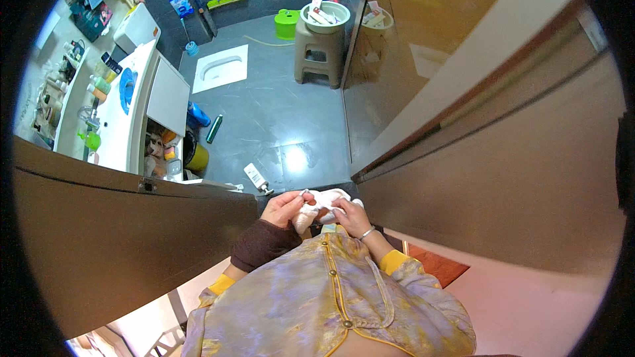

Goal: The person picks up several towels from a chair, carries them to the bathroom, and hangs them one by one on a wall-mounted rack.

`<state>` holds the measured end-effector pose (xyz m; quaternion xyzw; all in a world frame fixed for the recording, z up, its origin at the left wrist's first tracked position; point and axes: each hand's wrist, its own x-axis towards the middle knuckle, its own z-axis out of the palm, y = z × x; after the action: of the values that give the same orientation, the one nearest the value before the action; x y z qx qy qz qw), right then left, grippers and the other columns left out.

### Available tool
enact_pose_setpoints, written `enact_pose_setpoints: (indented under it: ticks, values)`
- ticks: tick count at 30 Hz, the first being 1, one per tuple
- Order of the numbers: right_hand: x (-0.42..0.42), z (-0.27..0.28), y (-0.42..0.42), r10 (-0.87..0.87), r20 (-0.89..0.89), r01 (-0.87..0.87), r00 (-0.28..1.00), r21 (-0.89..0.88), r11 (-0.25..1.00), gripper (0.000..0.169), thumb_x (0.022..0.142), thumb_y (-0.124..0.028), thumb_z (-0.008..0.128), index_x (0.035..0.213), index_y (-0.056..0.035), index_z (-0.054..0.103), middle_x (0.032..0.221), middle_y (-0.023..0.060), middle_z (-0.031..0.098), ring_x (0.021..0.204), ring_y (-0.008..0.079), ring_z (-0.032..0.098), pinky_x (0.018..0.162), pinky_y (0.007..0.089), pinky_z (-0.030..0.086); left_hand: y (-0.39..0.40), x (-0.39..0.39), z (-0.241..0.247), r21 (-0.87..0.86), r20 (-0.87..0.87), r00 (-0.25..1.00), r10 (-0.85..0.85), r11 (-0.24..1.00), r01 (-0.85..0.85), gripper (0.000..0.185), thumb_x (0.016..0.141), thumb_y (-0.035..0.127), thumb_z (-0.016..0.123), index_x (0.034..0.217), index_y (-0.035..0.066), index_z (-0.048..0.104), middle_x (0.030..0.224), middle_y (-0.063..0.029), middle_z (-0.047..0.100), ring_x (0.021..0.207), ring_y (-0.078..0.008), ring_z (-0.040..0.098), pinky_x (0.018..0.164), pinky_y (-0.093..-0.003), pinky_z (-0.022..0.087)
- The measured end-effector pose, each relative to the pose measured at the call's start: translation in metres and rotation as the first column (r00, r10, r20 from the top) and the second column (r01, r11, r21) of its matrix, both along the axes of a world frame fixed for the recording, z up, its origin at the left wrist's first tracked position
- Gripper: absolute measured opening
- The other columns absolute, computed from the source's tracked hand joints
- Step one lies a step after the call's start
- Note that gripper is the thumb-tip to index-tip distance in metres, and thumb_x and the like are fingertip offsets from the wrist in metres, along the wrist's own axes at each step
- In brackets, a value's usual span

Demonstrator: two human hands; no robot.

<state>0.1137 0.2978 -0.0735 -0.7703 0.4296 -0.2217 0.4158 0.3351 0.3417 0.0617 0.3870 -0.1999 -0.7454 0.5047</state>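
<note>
A bunched white cloth (323,203) is held between both hands in front of my body, at the bathroom doorway. My left hand (285,208) pinches its left end between thumb and fingers; a dark brown sleeve covers that wrist. On the other side, my right hand (353,215) grips the cloth with its fingers, and a silver bracelet circles the wrist. Just past my left hand, a white pump bottle (256,176) lies on the grey tiled floor (268,114). The cloth's underside is partly hidden by my fingers.
A dark green bottle (214,129) lies beside the open white vanity cabinet (168,90). Farther back are a squat toilet (221,67), a green stool (286,24) and a taller stool (319,57) bearing a basin (337,10). Brown door panels (124,238) flank me; a glass partition (397,49) stands right.
</note>
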Motion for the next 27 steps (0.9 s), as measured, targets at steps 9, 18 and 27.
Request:
enact_pose_setpoints:
  ticks: [9,18,27]
  values:
    - [0.093,-0.023,-0.129,-0.008,0.031,0.003,0.999,0.166,0.986,0.018,0.084,-0.017,0.059,0.098,-0.0071,0.062,0.071,0.0062,0.061,0.065,0.0135,0.058,0.061,0.0288,0.047,-0.117,0.069,-0.033,-0.015,-0.068,0.997,0.046,0.999,-0.047,0.026,0.092,0.019,0.053,0.111,0.002,0.058,0.091,-0.0057,0.063,0.078,-0.0132,0.06,0.069,-0.0266,0.05]
    - [0.147,-0.018,-0.232,0.08,-0.153,-0.043,0.985,0.228,0.973,0.019,0.084,-0.023,0.057,0.096,-0.0092,0.063,0.075,0.0155,0.064,0.069,0.0307,0.065,0.062,0.0378,0.05,-0.258,0.142,-0.04,-0.121,-0.1,0.995,0.01,0.992,-0.022,0.025,0.092,0.019,0.053,0.108,0.002,0.06,0.082,-0.0019,0.062,0.073,-0.0089,0.057,0.066,-0.0223,0.046]
    - [0.169,0.042,-0.412,-0.172,0.08,0.187,0.982,-0.256,0.948,0.015,0.076,-0.007,0.057,0.091,-0.0046,0.06,0.1,0.0133,0.057,0.098,0.0304,0.054,0.085,0.0364,0.044,-0.38,0.17,-0.053,-0.148,-0.105,0.992,0.069,0.985,-0.084,0.024,0.093,0.015,0.049,0.109,-0.001,0.057,0.087,-0.0067,0.062,0.077,-0.016,0.061,0.069,-0.0285,0.05]
